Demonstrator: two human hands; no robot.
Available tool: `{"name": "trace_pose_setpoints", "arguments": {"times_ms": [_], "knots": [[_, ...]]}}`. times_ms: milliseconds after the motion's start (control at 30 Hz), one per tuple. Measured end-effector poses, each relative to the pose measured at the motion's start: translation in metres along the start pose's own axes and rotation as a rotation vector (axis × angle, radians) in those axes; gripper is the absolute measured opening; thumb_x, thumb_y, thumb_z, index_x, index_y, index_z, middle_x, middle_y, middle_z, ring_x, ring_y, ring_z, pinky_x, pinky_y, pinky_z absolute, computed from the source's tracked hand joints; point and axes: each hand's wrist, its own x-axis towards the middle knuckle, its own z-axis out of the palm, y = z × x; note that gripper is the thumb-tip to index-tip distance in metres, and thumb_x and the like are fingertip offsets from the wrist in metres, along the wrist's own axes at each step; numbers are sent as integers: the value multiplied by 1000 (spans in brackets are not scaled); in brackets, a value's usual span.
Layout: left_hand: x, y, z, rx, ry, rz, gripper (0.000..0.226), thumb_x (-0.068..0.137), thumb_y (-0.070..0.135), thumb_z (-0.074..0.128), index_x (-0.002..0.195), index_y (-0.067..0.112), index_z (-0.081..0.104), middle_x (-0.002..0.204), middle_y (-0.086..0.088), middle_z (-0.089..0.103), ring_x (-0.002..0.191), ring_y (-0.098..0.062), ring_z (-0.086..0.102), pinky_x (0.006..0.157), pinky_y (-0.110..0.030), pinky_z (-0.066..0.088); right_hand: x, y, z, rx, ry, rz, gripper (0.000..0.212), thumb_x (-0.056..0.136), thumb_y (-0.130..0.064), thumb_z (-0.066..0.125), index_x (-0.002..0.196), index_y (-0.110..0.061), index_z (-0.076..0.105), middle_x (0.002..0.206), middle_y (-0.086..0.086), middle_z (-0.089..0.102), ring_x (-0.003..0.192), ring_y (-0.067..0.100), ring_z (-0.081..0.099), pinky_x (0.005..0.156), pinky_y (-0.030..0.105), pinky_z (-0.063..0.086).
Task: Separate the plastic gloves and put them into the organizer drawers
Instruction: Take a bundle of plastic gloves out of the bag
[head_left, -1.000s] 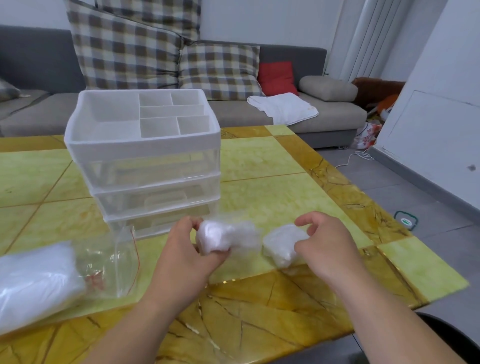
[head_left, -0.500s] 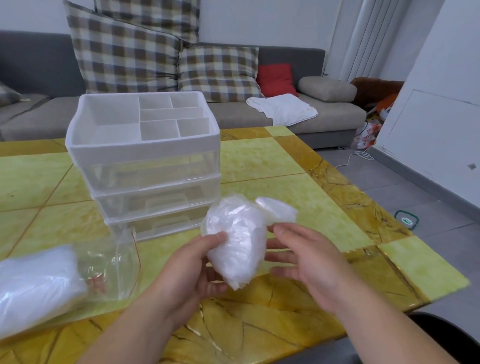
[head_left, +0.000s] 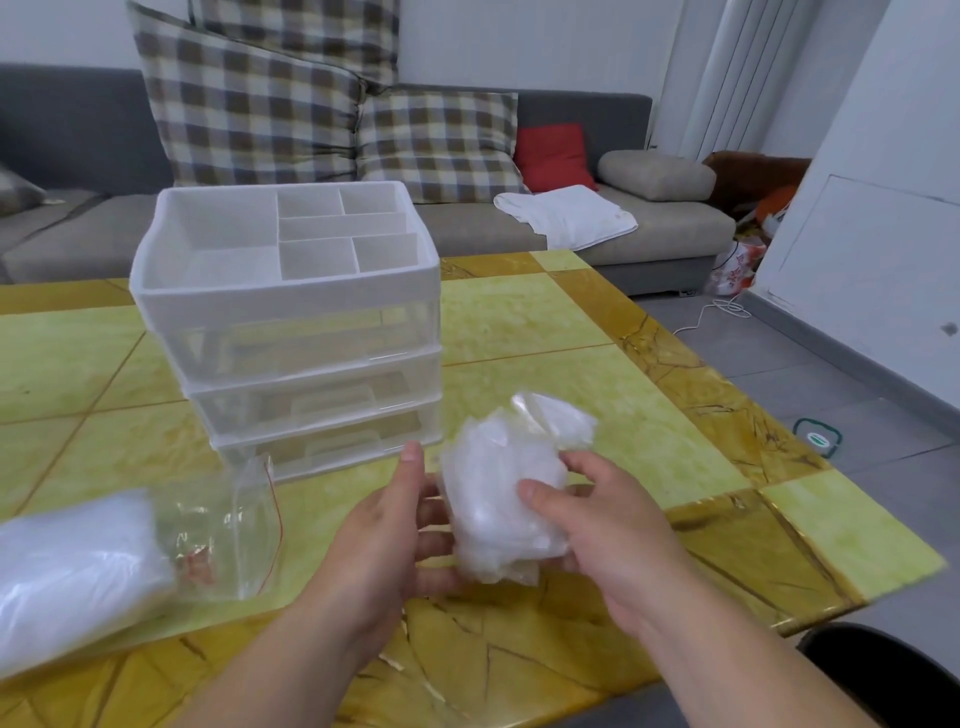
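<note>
We hold the wad of gloves between our two hands, above the table. Our right hand has the firmer hold. Its thumb presses on the near face of the wad and its fingers curl round the far side, so the wad is pinched there. Our left hand lies on the other flank, fingers fairly straight and reaching under and behind the wad. Its thumb stands up clear of the plastic, so this hand props rather than grips.

The wad's long axis runs from the heels of our palms up and away. A flap sticks out at the top, just beyond the right fingertips. We judge the next move turns on that flap: the left thumb is off to one side of it, free to come across and pinch a layer while the right hand holds the bulk. The plastic looks thin and clingy, so several layers may lift together.

The organizer stands beyond the left fingertips, nearer that hand. Its drawers look closed, so one must be pulled out first. A bag of more gloves lies past the left wrist.
</note>
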Motion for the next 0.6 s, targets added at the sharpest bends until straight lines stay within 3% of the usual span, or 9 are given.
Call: {"name": "trace_pose_setpoints", "arguments": {"times_ms": [67,167,233,367,467,600], "knots": [[1,-1,-3,36,-109,50,51,88,61,61,119,21,67,109,-6,76,99,-31,73,85,-51,58,1,-1,-2,-30,41,-38,26,86,-22,78,103,-32,62,89,4,75,75,21,75,68,43,63],[3,-6,-7,136,-173,86,66,67,34,86,127,25,60,114,-2,74,98,-30,74,85,-48,60,0,0,-2,-28,13,-23,19,90,-29,73,106,-30,61,82,2,77,68,20,74,57,34,59],[3,-7,-8,105,-146,107,68,65,25,85,127,25,60,111,-4,75,96,-30,74,80,-44,61,2,1,-2,-12,16,8,18,93,-31,69,109,-29,61,86,5,77,63,23,72,54,32,55],[6,-5,-9,29,-127,132,70,66,25,83,130,30,56,109,-8,75,96,-31,74,75,-40,61,3,-2,-1,30,14,23,30,96,-32,66,123,-29,57,98,7,74,66,21,72,55,32,56],[5,-4,-8,25,-114,147,71,72,26,89,132,37,52,108,-9,75,97,-31,74,75,-39,61,1,-5,-3,13,-65,-31,34,94,-32,67,126,-37,56,102,-1,74,82,18,75,68,40,63],[3,-2,-7,8,-95,134,56,79,31,73,131,34,55,106,-10,76,94,-27,74,74,-36,61,-3,-4,-8,-89,-224,-30,46,84,-21,78,126,-33,62,111,2,70,91,15,74,83,42,62]]}}
